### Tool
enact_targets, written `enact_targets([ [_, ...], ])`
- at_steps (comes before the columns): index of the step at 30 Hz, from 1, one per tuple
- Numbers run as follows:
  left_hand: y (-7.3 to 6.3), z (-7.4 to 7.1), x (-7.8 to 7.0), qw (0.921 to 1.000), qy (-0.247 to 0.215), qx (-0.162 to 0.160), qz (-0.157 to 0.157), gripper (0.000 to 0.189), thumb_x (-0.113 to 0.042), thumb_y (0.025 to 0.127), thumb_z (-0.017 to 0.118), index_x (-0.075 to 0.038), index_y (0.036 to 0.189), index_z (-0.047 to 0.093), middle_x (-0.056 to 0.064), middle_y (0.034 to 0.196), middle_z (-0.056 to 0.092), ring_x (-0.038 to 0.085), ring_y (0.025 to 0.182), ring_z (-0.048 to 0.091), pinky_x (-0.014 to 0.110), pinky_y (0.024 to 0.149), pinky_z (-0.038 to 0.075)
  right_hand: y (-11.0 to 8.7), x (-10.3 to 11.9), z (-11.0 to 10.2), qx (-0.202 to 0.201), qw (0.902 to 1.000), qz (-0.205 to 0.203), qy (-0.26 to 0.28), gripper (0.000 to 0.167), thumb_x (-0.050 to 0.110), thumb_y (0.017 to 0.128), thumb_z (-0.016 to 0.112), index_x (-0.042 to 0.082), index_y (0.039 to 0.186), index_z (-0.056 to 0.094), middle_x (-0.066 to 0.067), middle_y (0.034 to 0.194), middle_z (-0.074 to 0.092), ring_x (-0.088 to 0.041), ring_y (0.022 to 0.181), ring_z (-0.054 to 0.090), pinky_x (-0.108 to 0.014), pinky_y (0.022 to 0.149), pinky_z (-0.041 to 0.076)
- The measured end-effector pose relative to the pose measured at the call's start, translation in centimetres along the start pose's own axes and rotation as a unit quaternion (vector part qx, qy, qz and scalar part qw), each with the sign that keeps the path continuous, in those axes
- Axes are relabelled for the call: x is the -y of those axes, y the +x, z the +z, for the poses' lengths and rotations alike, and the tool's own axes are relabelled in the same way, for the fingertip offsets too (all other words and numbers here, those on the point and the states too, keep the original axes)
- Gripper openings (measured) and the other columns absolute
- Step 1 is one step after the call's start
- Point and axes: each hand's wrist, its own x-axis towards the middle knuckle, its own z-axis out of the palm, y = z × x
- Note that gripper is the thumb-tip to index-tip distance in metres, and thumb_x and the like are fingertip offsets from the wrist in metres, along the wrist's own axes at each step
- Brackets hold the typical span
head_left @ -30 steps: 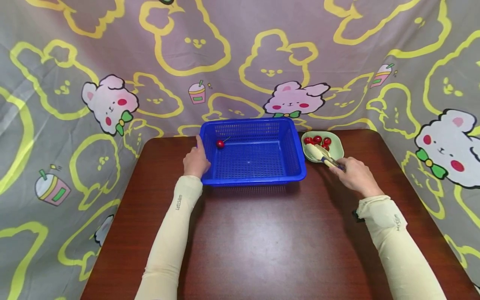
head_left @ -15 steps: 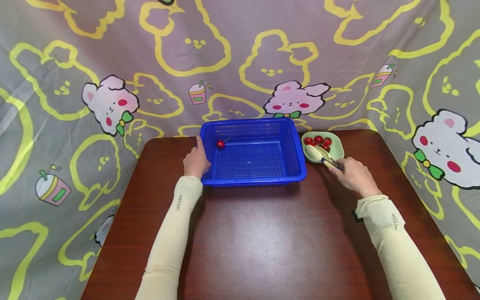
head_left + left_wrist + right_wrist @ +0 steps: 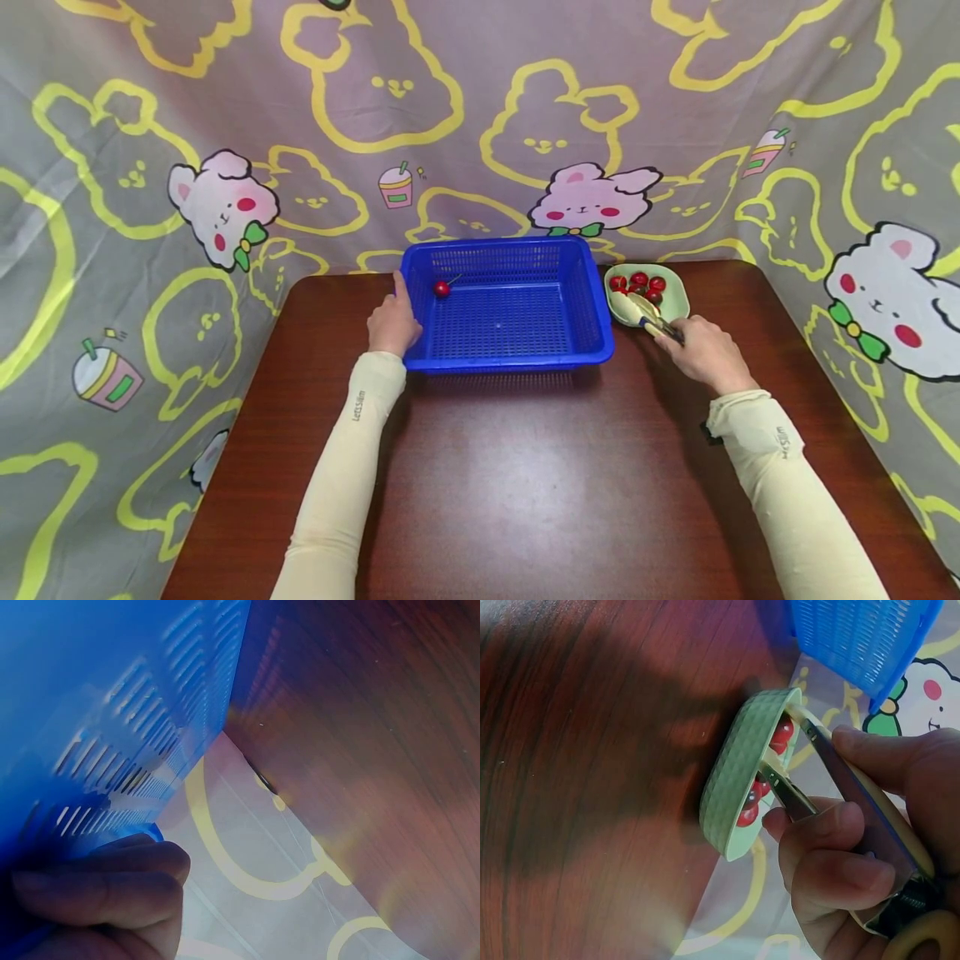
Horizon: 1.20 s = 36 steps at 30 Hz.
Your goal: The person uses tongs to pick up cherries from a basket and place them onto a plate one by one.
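The left hand (image 3: pixel 393 321) grips the left rim of a blue plastic basket (image 3: pixel 510 363); its curled fingers show against the perforated wall in the left wrist view. One red cherry (image 3: pixel 442 289) with a stem lies inside, near the back left corner. In the right hand (image 3: pixel 708 354) is a pair of tongs (image 3: pixel 870 802) with metal arms and cream-coloured ends. Those ends reach into a pale green bowl (image 3: pixel 680 302) holding several red cherries (image 3: pixel 639 279). Between the tong arms there is a gap in the right wrist view; whether a cherry sits between the tips I cannot tell.
The bowl stands close to the basket's right side on a dark brown wooden table (image 3: pixel 495 467). A patterned cloth (image 3: pixel 480 100) hangs behind and along both sides. Under the right sleeve a small black object (image 3: pixel 711 433) partly shows.
The right forearm has shifted slightly to the left, and the tongs have moved a little within the bowl. Left hand, basket and its cherry stay in place.
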Motion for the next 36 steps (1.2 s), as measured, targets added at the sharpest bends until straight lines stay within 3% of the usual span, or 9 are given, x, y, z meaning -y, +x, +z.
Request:
enact_targets([
  [20,0.0,0.0,0.0,1.0000,0.000,0.002,0.001,0.100,-0.014,0.091,0.071,-0.005,0.166,0.005,0.030,0.137,0.058,0.049,0.101,0.067,0.061,0.093,0.053,-0.7,0.3,-0.9,-0.008,0.9999,-0.004,0.010,0.043,0.032,0.101,0.064,-0.007,0.120,0.066,-0.027,0.097,0.063,-0.041,0.083,0.060,-0.058,0.069,0.046],
  [25,0.0,-0.1,-0.2,1.0000,-0.002,0.001,0.000,0.100,-0.014,0.092,0.071,-0.005,0.166,0.004,0.030,0.137,0.058,0.048,0.102,0.067,0.061,0.094,0.053,-0.8,0.1,-1.8,-0.021,0.9993,-0.012,0.030,0.045,0.035,0.103,0.061,-0.006,0.122,0.067,-0.027,0.100,0.065,-0.044,0.091,0.062,-0.060,0.075,0.046],
  [30,0.0,-0.1,-0.2,1.0000,0.000,-0.001,0.000,0.101,-0.014,0.091,0.072,-0.005,0.166,0.005,0.030,0.137,0.059,0.049,0.102,0.067,0.061,0.093,0.054,-1.4,0.4,-2.8,-0.015,0.9969,-0.002,0.077,0.055,0.040,0.106,0.055,-0.008,0.132,0.061,-0.031,0.116,0.066,-0.047,0.107,0.061,-0.061,0.087,0.046],
  [33,0.0,0.0,-0.1,1.0000,0.003,0.000,0.000,0.101,-0.014,0.091,0.072,-0.005,0.166,0.005,0.031,0.137,0.058,0.049,0.102,0.067,0.061,0.092,0.054,-1.8,1.3,-3.6,0.007,0.9916,0.019,0.128,0.063,0.049,0.105,0.053,-0.005,0.139,0.057,-0.028,0.102,0.068,-0.040,0.089,0.067,-0.051,0.075,0.052],
  [36,0.0,0.0,0.0,1.0000,0.002,0.001,0.000,0.101,-0.014,0.092,0.071,-0.004,0.166,0.004,0.031,0.137,0.058,0.049,0.101,0.067,0.061,0.093,0.054,-2.2,2.4,-4.4,0.032,0.9827,0.035,0.179,0.067,0.056,0.103,0.053,0.002,0.144,0.053,-0.014,0.080,0.061,-0.026,0.062,0.062,-0.038,0.055,0.048],
])
